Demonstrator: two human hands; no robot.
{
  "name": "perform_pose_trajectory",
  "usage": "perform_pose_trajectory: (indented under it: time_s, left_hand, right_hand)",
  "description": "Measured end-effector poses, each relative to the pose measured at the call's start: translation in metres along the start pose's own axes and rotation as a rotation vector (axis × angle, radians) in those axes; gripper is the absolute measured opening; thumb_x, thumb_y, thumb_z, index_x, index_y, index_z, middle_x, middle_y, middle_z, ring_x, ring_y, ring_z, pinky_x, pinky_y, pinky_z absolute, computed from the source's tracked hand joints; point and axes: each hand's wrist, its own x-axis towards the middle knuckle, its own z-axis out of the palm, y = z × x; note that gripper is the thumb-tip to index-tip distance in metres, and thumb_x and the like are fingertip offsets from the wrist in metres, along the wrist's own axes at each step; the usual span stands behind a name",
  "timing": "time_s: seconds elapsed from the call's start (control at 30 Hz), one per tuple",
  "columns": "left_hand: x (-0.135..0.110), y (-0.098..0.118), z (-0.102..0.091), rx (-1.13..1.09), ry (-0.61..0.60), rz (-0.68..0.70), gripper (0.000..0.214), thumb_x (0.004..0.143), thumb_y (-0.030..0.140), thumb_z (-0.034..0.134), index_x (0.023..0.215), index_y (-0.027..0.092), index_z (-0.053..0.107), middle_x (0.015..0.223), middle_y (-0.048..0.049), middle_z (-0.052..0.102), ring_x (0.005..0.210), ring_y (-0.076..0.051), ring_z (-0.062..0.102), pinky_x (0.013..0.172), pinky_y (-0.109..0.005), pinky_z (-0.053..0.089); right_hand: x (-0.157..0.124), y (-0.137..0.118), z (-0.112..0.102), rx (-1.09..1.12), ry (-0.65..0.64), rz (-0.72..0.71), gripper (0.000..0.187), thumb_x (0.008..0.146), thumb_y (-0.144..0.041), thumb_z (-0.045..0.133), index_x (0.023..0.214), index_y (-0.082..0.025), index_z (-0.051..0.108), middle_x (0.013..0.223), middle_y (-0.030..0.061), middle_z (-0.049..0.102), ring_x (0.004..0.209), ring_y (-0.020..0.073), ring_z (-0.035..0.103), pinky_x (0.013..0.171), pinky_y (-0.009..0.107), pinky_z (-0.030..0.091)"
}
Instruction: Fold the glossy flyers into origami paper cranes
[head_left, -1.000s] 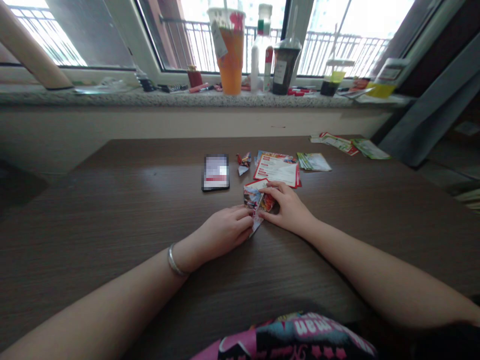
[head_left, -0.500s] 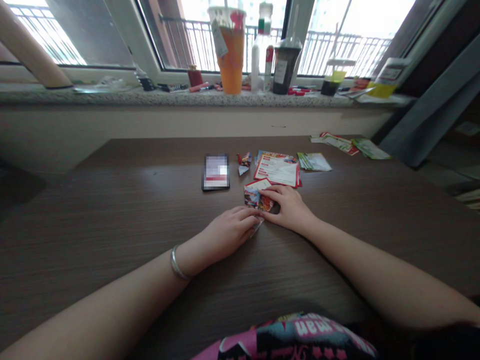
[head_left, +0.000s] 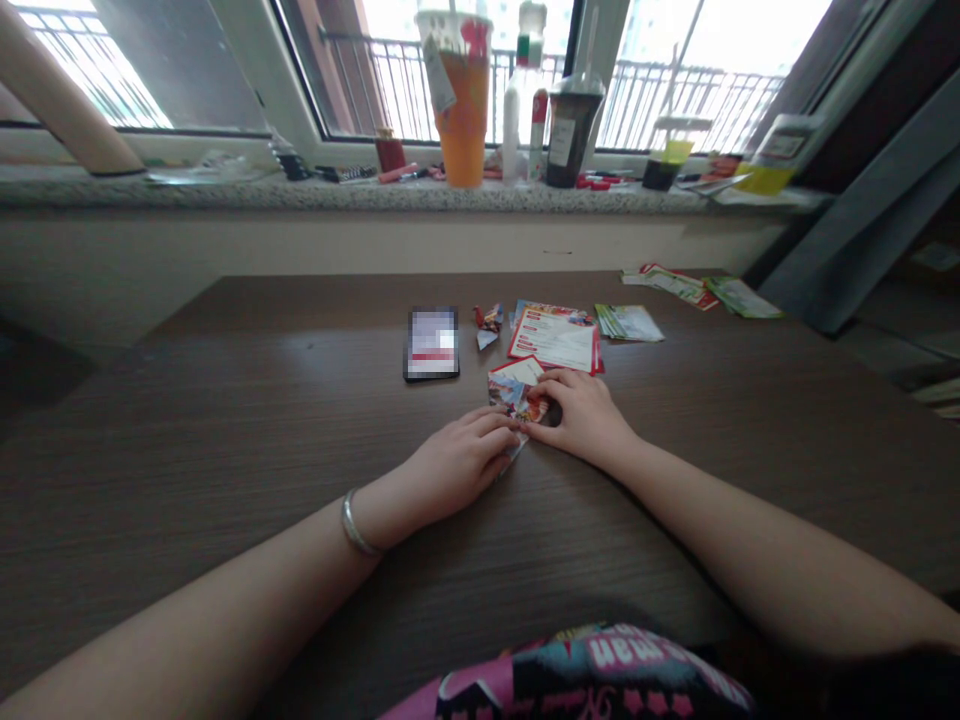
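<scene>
Dark wood tabletop (head_left: 225, 430): left hand (head_left: 457, 460) and right hand (head_left: 585, 418) close together, clamped on folded printed paper (head_left: 511, 392); barely shifted since previous frame.

The left hand (head_left: 461, 462) slid rightward across the table (head_left: 225, 420), its fingertips (head_left: 510, 432) moving further over the lower end of the folded flyer (head_left: 510, 395). The right hand (head_left: 589, 420) shifted slightly right, its fingers (head_left: 559, 385) uncovering more of the flyer's printed face. The bangle (head_left: 355, 525) travelled with the left wrist.
</scene>
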Motion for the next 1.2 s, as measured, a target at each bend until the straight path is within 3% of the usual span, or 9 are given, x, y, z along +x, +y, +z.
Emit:
perform_pose_trajectory:
  time_s: [0.27,0.37,0.43,0.5,0.6,0.7,0.97,1.2]
  left_hand:
    - [0.0,-0.003,-0.005,0.016,-0.097,-0.069,0.023,0.092,0.03,0.052,0.113,0.023,0.057,0.133,-0.007,0.054,0.124,-0.025,0.049,0.111,-0.05,0.033]
    - [0.001,-0.003,-0.006,0.012,-0.115,-0.079,0.024,0.09,0.03,0.054,0.113,0.024,0.056,0.133,-0.0055,0.054,0.125,-0.024,0.048,0.111,-0.05,0.033]
    - [0.001,-0.003,-0.006,0.015,-0.118,-0.079,0.024,0.089,0.03,0.055,0.112,0.025,0.056,0.133,-0.005,0.054,0.124,-0.024,0.048,0.111,-0.05,0.032]
    - [0.001,-0.002,-0.006,0.02,-0.111,-0.078,0.025,0.088,0.03,0.056,0.113,0.025,0.056,0.132,-0.0048,0.055,0.124,-0.024,0.049,0.111,-0.05,0.032]
    - [0.002,-0.002,-0.006,0.03,-0.101,-0.089,0.029,0.087,0.031,0.057,0.115,0.024,0.055,0.129,-0.0053,0.057,0.121,-0.024,0.051,0.11,-0.048,0.033]
    - [0.003,-0.001,-0.008,0.039,-0.099,-0.098,0.029,0.088,0.032,0.056,0.115,0.023,0.054,0.127,-0.0058,0.058,0.12,-0.024,0.052,0.11,-0.047,0.033]
    - [0.003,-0.002,-0.007,0.044,-0.11,-0.086,0.026,0.088,0.032,0.056,0.112,0.023,0.057,0.129,-0.0056,0.057,0.119,-0.025,0.052,0.108,-0.046,0.036]
    - [0.002,-0.004,-0.005,0.06,-0.124,-0.086,0.027,0.087,0.033,0.057,0.112,0.022,0.057,0.13,-0.0055,0.056,0.119,-0.025,0.051,0.109,-0.047,0.035]
  right_hand:
    - [0.001,-0.002,-0.001,-0.025,-0.045,0.046,0.039,0.073,-0.047,0.072,0.103,-0.023,0.067,0.117,0.0072,0.064,0.112,0.0287,0.053,0.094,0.046,0.039]
    - [-0.002,-0.003,-0.002,-0.009,0.014,0.028,0.035,0.074,-0.043,0.072,0.102,-0.023,0.068,0.118,0.0082,0.063,0.112,0.0283,0.052,0.094,0.045,0.039]
    - [-0.005,-0.004,-0.004,-0.019,0.104,-0.059,0.026,0.075,-0.041,0.071,0.095,-0.023,0.07,0.122,0.0086,0.061,0.115,0.0283,0.049,0.096,0.045,0.038]
    - [-0.008,-0.007,-0.008,-0.015,0.115,-0.247,0.012,0.083,-0.034,0.064,0.086,-0.024,0.07,0.113,0.0057,0.065,0.111,0.0248,0.051,0.097,0.042,0.037]
    - [-0.012,-0.011,-0.012,0.003,-0.025,-0.502,0.015,0.089,-0.028,0.057,0.086,-0.024,0.071,0.093,0.002,0.07,0.094,0.0195,0.056,0.088,0.035,0.04]
    - [-0.015,-0.016,-0.015,-0.046,-0.106,-0.581,0.018,0.09,-0.026,0.053,0.088,-0.024,0.071,0.09,0.0021,0.071,0.091,0.0195,0.055,0.083,0.034,0.041]
    - [-0.013,-0.016,-0.02,-0.097,-0.132,-0.524,0.019,0.088,-0.023,0.053,0.09,-0.024,0.072,0.097,0.0037,0.069,0.095,0.0211,0.055,0.085,0.035,0.041]
    - [-0.01,-0.011,-0.024,-0.204,-0.169,-0.346,0.022,0.087,-0.026,0.052,0.093,-0.02,0.073,0.101,0.0058,0.07,0.101,0.0227,0.055,0.09,0.035,0.042]
